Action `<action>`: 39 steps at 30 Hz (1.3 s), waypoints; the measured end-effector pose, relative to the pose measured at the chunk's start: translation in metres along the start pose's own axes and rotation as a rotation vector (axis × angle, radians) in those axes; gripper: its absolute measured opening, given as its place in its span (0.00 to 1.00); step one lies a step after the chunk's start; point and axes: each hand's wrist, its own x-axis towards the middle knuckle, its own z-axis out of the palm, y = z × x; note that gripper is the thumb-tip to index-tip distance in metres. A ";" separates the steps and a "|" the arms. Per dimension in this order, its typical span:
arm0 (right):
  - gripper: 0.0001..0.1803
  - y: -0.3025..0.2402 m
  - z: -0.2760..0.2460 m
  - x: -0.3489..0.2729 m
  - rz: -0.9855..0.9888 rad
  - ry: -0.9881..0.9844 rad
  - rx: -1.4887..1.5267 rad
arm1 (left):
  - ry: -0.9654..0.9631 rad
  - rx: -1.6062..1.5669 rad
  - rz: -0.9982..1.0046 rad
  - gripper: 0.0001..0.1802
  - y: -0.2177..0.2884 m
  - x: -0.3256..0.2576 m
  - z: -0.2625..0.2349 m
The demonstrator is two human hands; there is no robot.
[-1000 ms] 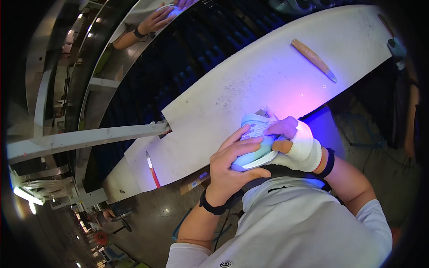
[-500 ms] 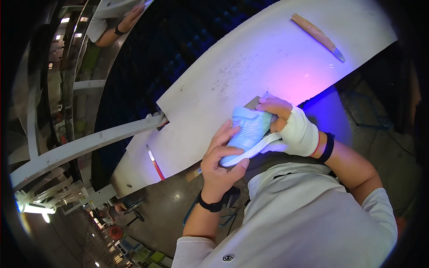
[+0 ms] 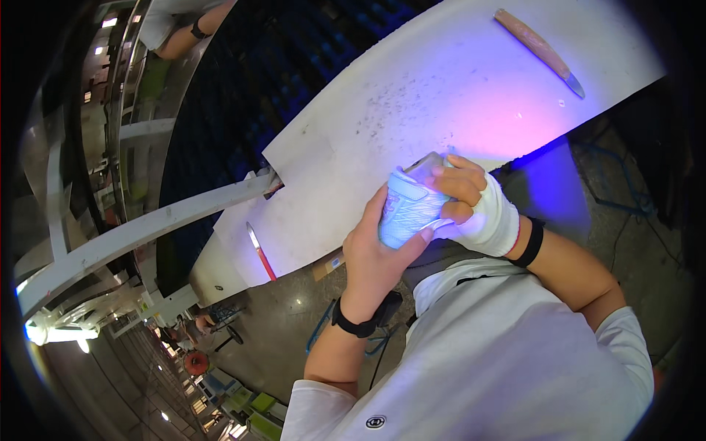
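A light blue shoe is held over the near edge of the white work surface, strap side up. My left hand wraps round its toe end, thumb on the near side, hiding most of the toe and sole. My right hand, in a white glove with bare fingertips, grips the heel end with its fingers bent over the ankle opening. A greyish, hard-looking piece sticks out of that opening, possibly a shoe last.
On the white work surface, a wooden-handled knife lies far right and a slim red-handled blade near left. A pale metal bar reaches in from the left. Purple light falls right of the shoe.
The shoe has turned so its toe and white sole now show less. My left hand has shifted further round the toe end; my right fingers have moved over the opening.
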 end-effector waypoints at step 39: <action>0.17 0.005 -0.138 0.001 0.551 0.328 0.857 | 0.259 -0.050 0.748 0.30 0.059 0.058 0.104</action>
